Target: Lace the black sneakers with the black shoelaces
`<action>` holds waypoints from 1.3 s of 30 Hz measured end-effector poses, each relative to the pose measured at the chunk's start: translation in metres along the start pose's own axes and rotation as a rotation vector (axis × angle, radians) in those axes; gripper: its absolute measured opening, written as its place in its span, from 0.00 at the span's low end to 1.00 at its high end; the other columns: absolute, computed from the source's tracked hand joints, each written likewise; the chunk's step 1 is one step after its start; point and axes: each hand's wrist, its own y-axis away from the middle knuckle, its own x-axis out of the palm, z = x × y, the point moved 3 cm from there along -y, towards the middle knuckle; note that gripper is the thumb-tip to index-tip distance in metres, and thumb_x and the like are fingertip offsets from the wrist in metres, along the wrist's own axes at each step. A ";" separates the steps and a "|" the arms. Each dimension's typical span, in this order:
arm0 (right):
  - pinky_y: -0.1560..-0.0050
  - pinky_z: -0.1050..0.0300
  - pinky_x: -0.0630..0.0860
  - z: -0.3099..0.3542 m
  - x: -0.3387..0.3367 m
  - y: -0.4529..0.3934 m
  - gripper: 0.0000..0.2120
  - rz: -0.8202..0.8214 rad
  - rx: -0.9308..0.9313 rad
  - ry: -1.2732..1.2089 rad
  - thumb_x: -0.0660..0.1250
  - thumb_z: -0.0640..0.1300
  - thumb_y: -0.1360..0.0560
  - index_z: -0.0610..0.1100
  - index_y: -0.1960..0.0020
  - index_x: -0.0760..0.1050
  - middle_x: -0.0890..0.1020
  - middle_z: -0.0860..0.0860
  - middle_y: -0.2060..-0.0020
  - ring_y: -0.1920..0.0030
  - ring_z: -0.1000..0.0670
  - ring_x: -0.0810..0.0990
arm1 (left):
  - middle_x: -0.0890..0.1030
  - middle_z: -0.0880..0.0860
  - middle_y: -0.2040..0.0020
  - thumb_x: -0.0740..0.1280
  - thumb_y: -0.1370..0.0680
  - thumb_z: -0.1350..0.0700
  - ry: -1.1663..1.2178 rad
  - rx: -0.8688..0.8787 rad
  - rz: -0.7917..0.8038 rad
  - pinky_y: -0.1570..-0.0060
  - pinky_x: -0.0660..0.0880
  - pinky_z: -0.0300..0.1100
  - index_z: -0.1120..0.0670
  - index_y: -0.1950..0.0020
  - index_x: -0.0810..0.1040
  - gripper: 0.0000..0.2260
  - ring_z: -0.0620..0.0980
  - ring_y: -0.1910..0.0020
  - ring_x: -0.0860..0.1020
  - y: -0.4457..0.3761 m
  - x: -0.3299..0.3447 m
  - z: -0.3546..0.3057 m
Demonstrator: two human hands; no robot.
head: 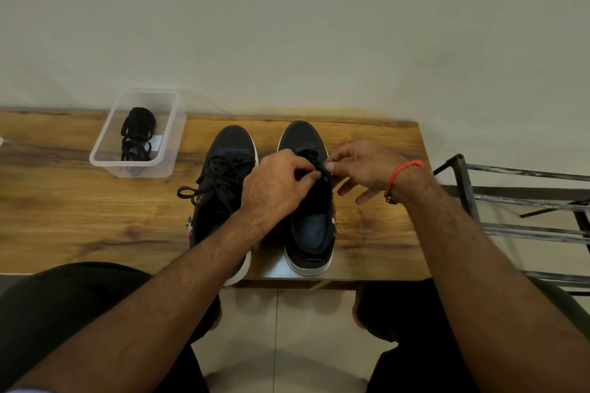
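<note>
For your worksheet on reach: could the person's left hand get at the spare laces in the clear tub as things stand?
Probably yes: the clear tub is open-topped, nothing between; but the left hand must first release the shoelace.

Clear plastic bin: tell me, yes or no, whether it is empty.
No. The clear plastic bin at the table's far left holds a bundle of black shoelaces.

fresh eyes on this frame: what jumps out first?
Both hands meet mid-table over the right sneaker: the left hand and right hand pinch its black lace near the toe-side eyelets. Beside it, the left sneaker is already laced, a bow trailing left. A clear plastic tub at the table's far left holds more black laces.
</note>
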 end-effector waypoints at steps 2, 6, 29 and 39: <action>0.52 0.45 0.83 0.000 0.001 -0.003 0.06 -0.014 -0.008 -0.006 0.64 0.48 0.18 0.49 0.49 0.78 0.85 0.49 0.55 0.52 0.49 0.85 | 0.78 0.42 0.49 0.68 0.20 0.42 0.036 0.001 0.022 0.49 0.79 0.50 0.42 0.44 0.85 0.10 0.44 0.48 0.77 -0.003 0.000 0.002; 0.52 0.44 0.84 -0.001 0.002 -0.004 0.05 -0.009 -0.004 0.008 0.65 0.45 0.18 0.48 0.49 0.80 0.85 0.48 0.53 0.51 0.49 0.85 | 0.77 0.42 0.49 0.68 0.20 0.44 0.086 -0.007 0.069 0.44 0.78 0.53 0.43 0.44 0.85 0.09 0.45 0.45 0.76 -0.008 -0.001 0.007; 0.47 0.55 0.75 -0.003 -0.023 -0.001 0.10 -0.160 -0.239 0.458 0.71 0.50 0.23 0.52 0.43 0.79 0.81 0.53 0.51 0.48 0.52 0.79 | 0.59 0.48 0.23 0.74 0.29 0.35 -0.068 -0.098 0.125 0.27 0.55 0.61 0.39 0.22 0.61 0.39 0.56 0.25 0.57 -0.013 -0.014 0.010; 0.68 0.58 0.69 -0.012 -0.067 -0.003 0.07 -0.937 -0.228 -0.769 0.65 0.47 0.21 0.44 0.53 0.76 0.75 0.53 0.72 0.69 0.52 0.75 | 0.57 0.48 0.23 0.74 0.31 0.31 -0.078 -0.133 0.173 0.30 0.57 0.58 0.41 0.20 0.59 0.44 0.56 0.26 0.58 -0.013 -0.015 0.014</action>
